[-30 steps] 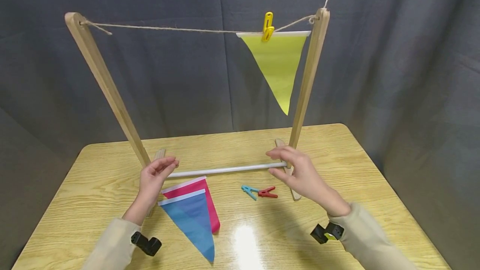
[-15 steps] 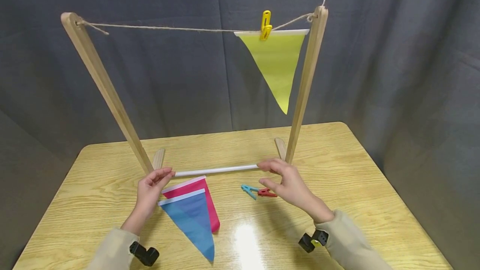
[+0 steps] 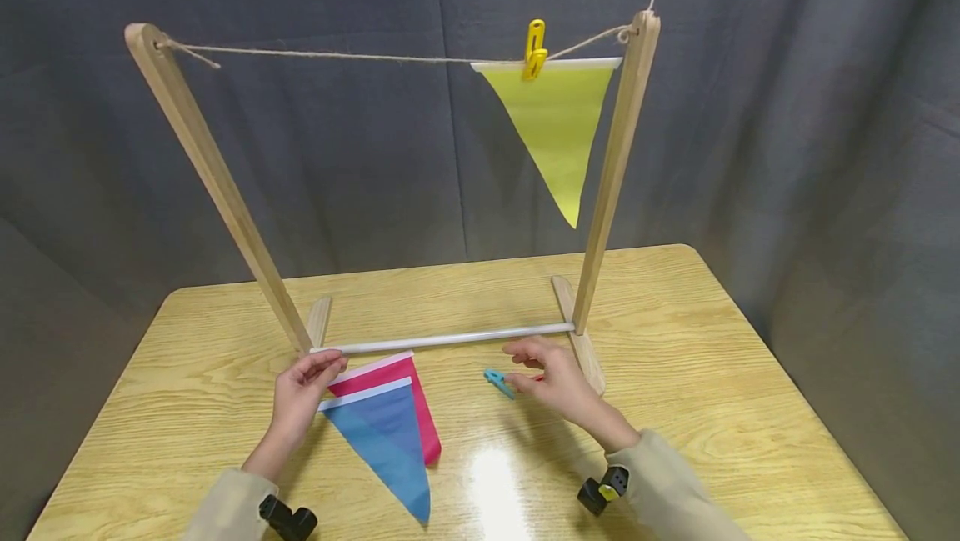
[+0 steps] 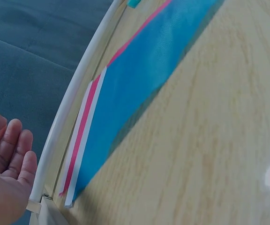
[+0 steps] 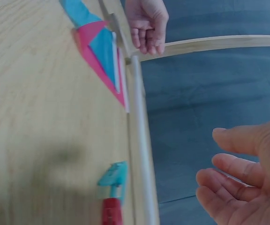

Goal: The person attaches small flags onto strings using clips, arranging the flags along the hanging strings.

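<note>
My left hand (image 3: 298, 395) hovers by the white-edged top corners of two overlapping triangular pennants, a blue one (image 3: 390, 445) lying over a pink one (image 3: 427, 428). Its fingers are loosely bent and hold nothing, as the left wrist view also shows. My right hand (image 3: 558, 387) is above a teal clothespin (image 3: 495, 379) and a red clothespin (image 5: 111, 212), thumb and fingers apart with nothing between them. In the head view that hand hides most of the red clothespin. A yellow pennant (image 3: 551, 128) hangs from the string (image 3: 337, 55), held by a yellow clothespin (image 3: 535, 49).
Two wooden posts (image 3: 217, 182) carry the string, and a white rod (image 3: 450, 338) joins them low down. The right post stands on a wooden foot (image 3: 588, 362). A wooden table (image 3: 712, 424) lies beneath everything, with a grey curtain (image 3: 360, 166) behind.
My right hand has moved left and down from the right post to over the clothespins. My left hand has sunk slightly towards the pennants. The pennants and clothespins lie where they were.
</note>
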The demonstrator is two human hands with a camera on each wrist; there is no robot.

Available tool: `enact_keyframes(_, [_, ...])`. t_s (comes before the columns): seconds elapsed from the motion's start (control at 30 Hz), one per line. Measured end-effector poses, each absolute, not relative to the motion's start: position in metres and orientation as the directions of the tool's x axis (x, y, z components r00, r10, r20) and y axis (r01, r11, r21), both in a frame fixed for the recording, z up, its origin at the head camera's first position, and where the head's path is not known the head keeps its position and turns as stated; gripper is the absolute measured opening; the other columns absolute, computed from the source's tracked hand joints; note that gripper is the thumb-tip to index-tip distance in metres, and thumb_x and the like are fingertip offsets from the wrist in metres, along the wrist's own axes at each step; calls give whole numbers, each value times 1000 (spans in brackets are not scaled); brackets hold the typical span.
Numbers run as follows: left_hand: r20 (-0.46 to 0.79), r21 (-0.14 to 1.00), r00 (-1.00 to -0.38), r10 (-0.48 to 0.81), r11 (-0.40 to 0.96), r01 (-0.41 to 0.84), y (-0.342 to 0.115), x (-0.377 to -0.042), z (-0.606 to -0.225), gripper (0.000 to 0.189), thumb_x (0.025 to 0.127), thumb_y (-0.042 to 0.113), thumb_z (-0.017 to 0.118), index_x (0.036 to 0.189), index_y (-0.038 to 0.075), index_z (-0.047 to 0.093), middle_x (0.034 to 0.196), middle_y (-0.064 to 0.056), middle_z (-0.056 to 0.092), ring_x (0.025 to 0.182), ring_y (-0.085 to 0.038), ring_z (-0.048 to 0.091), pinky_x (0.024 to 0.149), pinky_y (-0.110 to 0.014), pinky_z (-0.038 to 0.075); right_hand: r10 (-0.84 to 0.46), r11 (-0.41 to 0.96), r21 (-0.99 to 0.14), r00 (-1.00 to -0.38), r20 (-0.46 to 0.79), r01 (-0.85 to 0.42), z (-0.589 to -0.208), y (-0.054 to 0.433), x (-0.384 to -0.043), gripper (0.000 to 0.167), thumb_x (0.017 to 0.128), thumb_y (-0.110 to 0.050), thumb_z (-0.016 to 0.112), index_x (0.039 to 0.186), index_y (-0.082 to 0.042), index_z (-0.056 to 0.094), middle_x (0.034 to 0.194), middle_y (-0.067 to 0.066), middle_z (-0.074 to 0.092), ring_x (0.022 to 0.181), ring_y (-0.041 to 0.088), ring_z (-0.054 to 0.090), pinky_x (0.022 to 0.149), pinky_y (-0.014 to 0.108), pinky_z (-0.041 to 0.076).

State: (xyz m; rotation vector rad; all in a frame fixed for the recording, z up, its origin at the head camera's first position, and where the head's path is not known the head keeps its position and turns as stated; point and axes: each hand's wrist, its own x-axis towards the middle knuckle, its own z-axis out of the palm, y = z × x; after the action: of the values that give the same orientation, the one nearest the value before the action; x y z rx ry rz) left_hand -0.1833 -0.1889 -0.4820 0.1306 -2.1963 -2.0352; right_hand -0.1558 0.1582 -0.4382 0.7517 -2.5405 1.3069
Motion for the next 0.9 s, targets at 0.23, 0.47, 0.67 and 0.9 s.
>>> enact_keyframes(0.23, [71, 971, -985, -160, 239, 31, -188, -180, -485, 23, 85, -6, 63, 105, -16, 60, 92, -15, 69, 74, 2, 59, 67, -13, 49, -348, 581, -664, -881, 319, -470, -458, 154, -160, 30, 77, 5, 71, 105, 9, 62, 98, 21, 60, 86, 34, 60, 63, 22, 53])
enact_keyframes(0.47, [206, 884, -971, -119, 449, 132, -189, -179, -493, 15, 81, -8, 64, 96, -12, 66, 86, -22, 66, 68, 2, 54, 62, -9, 44, -338, 665, -615, -905, 259, -425, -470, 148, -163, 31, 79, 1, 72, 107, 10, 62, 102, 18, 59, 88, 31, 62, 65, 29, 54])
enact_keyframes(0.67, [309, 774, -951, -13, 584, 244, -191, -178, -496, 14, 76, -11, 65, 89, -11, 66, 76, -17, 66, 66, -9, 58, 61, -13, 47, -359, 725, -533, -900, 246, -435, -474, 144, -167, 30, 78, -1, 73, 104, 10, 62, 95, 15, 59, 74, 20, 60, 60, 25, 51])
enact_keyframes(0.9, [359, 571, -922, 147, 747, 342, -194, -175, -497, 19, 69, -11, 69, 87, -9, 66, 77, -12, 65, 70, -25, 62, 64, -36, 52, -373, 766, -495, -911, 176, -410, -477, 142, -168, 31, 77, -2, 74, 103, 10, 62, 85, 11, 56, 68, 13, 53, 57, 20, 48])
